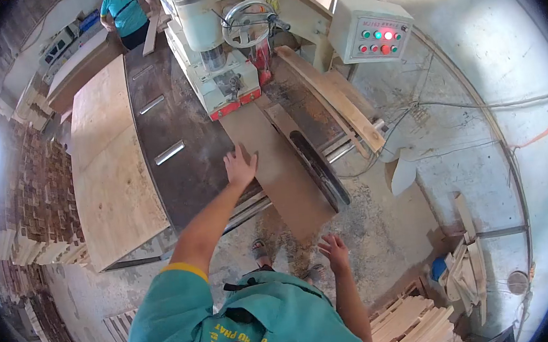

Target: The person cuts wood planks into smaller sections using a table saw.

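A long brown board [281, 177] lies on the dark machine table, its far end under the red-edged head of the woodworking machine [215, 59]. My left hand [241, 168] rests on the board's left edge with fingers spread. Off the near end of the board, my right hand [334, 253] hangs with its fingers apart and holds nothing. Along the board's right side runs a dark guide fence [316, 164]. What happens to the board under the machine head is hidden.
A control box [376, 35] with lit buttons stands at the right. Wood strips [336, 100] lie beside the fence. A plywood-topped table [107, 166] adjoins on the left. Stacked wood [411, 325] sits at lower right. Another person [125, 14] stands beyond the machine.
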{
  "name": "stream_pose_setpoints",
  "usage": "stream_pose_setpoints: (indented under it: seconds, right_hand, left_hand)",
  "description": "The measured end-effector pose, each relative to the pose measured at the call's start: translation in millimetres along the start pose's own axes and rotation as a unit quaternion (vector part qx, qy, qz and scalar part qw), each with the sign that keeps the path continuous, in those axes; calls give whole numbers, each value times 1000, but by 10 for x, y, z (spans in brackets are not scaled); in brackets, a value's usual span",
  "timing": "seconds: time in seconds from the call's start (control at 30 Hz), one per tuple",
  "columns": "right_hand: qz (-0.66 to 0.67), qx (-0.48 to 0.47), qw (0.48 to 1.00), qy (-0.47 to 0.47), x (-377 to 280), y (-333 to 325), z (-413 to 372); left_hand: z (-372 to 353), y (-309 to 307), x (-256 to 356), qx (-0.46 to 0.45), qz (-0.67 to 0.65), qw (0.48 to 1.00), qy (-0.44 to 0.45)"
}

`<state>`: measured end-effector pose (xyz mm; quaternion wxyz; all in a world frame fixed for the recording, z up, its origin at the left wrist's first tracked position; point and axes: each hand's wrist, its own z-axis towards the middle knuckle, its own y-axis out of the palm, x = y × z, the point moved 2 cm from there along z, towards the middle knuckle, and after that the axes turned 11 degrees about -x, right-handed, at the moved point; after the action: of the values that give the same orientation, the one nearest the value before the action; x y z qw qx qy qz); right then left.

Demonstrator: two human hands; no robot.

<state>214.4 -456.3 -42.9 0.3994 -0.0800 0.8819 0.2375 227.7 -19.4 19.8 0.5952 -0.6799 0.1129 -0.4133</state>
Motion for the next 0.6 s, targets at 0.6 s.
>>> stream_pose_setpoints:
  seconds: [0.6]
  right_hand:
    - [-228, -24, 967, 115, 2611, -3284, -1454]
  left_hand:
    - [-3743, 584, -2090, -59, -123, 933, -332]
